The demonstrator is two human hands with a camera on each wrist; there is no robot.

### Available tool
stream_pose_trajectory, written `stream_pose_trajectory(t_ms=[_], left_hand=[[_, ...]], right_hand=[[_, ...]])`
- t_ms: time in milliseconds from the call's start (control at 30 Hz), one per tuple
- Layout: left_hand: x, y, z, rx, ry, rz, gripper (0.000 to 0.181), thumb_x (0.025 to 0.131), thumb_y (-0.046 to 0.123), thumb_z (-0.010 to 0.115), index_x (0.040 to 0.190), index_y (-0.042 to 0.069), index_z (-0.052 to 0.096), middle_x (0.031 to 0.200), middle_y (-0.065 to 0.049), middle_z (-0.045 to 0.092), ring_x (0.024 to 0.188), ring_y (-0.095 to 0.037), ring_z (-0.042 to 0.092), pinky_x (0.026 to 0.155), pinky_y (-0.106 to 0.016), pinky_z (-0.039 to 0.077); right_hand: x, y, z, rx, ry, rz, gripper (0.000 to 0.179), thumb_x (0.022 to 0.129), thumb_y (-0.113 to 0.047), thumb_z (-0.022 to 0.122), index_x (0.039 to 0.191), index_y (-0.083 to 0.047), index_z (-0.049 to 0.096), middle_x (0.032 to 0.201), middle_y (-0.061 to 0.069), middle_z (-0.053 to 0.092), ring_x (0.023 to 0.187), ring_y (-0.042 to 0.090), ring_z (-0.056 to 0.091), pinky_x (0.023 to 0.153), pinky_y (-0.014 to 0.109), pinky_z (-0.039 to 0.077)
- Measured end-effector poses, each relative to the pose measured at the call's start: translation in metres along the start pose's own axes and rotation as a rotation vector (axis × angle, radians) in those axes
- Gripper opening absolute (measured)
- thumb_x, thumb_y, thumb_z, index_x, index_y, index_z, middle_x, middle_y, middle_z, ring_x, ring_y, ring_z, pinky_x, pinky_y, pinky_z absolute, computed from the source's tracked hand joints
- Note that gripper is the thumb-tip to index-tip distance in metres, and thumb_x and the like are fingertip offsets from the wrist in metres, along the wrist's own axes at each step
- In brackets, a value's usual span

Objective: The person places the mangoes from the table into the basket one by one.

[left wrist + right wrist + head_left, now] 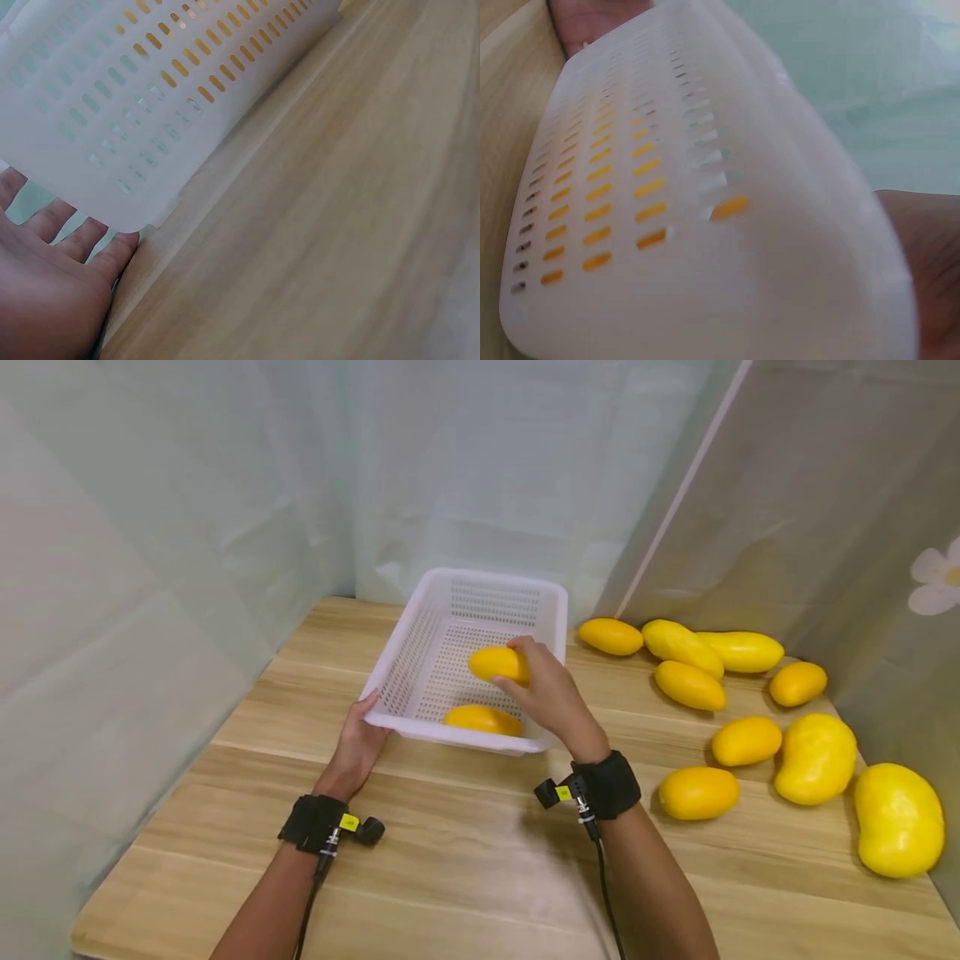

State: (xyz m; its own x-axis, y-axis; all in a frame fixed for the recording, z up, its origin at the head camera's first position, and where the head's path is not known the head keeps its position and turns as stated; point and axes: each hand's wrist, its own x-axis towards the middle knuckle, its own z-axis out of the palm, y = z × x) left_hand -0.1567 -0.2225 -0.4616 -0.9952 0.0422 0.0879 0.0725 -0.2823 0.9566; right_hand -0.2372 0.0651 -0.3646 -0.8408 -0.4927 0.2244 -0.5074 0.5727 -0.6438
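I hold a smooth yellow-orange oval fruit in my right hand, over the floor of a white perforated plastic basket.
My right thumb and fingers are curled partly closed round one end of the fruit, while my left hand grips the basket's near left corner, thumb at the rim. A second yellow-orange oval fruit lies inside, by the near wall. On the pale wood-grain bench, right of the basket, sits a loose group of smooth yellow fruits, some oval, some longer, two large and bulging.
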Motion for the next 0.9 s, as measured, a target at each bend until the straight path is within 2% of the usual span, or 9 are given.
stream_pose_trajectory(t_ms=[100,267,433,700,900], left_hand=[[-0.001,-0.001,0.001,-0.012,0.002,-0.002,0.067,0.104,0.050,0.032,0.163,0.021,0.019,0.167,-0.005,0.020,0.151,-0.027,0.019,0.120,-0.047,0.010],[0.000,-0.003,0.007,-0.021,-0.008,-0.012,0.068,0.104,0.050,0.033,0.163,0.020,0.019,0.167,-0.007,0.020,0.150,-0.028,0.020,0.120,-0.049,0.010],[0.003,-0.005,0.010,-0.017,-0.008,-0.013,0.067,0.104,0.049,0.032,0.163,0.019,0.020,0.166,-0.008,0.022,0.150,-0.028,0.020,0.120,-0.049,0.010],[0.007,-0.007,0.012,-0.012,-0.009,-0.023,0.067,0.104,0.050,0.032,0.162,0.020,0.021,0.166,-0.007,0.022,0.150,-0.027,0.021,0.121,-0.048,0.010],[0.006,-0.006,0.009,-0.003,-0.012,-0.029,0.065,0.105,0.049,0.031,0.163,0.021,0.020,0.167,-0.006,0.021,0.151,-0.026,0.020,0.121,-0.048,0.009]], right_hand=[[0.002,-0.002,0.005,-0.051,-0.048,0.012,0.054,0.098,-0.026,0.069,0.140,-0.003,0.046,0.122,0.015,0.057,0.102,0.026,0.053,0.091,0.042,0.047],[0.004,-0.004,0.007,-0.163,-0.080,0.042,0.053,0.098,-0.027,0.068,0.139,-0.001,0.046,0.120,0.018,0.056,0.100,0.029,0.054,0.089,0.043,0.048],[0.005,-0.004,0.009,-0.219,-0.120,0.090,0.054,0.098,-0.029,0.068,0.139,-0.002,0.047,0.122,0.018,0.056,0.101,0.029,0.054,0.089,0.043,0.048],[0.007,-0.001,0.021,-0.453,-0.232,0.137,0.052,0.099,-0.043,0.064,0.135,-0.007,0.052,0.116,0.011,0.065,0.095,0.026,0.059,0.084,0.043,0.047],[0.008,-0.004,0.026,-0.519,-0.266,0.152,0.045,0.102,-0.039,0.060,0.135,-0.009,0.054,0.119,0.010,0.068,0.101,0.027,0.062,0.086,0.043,0.047]])
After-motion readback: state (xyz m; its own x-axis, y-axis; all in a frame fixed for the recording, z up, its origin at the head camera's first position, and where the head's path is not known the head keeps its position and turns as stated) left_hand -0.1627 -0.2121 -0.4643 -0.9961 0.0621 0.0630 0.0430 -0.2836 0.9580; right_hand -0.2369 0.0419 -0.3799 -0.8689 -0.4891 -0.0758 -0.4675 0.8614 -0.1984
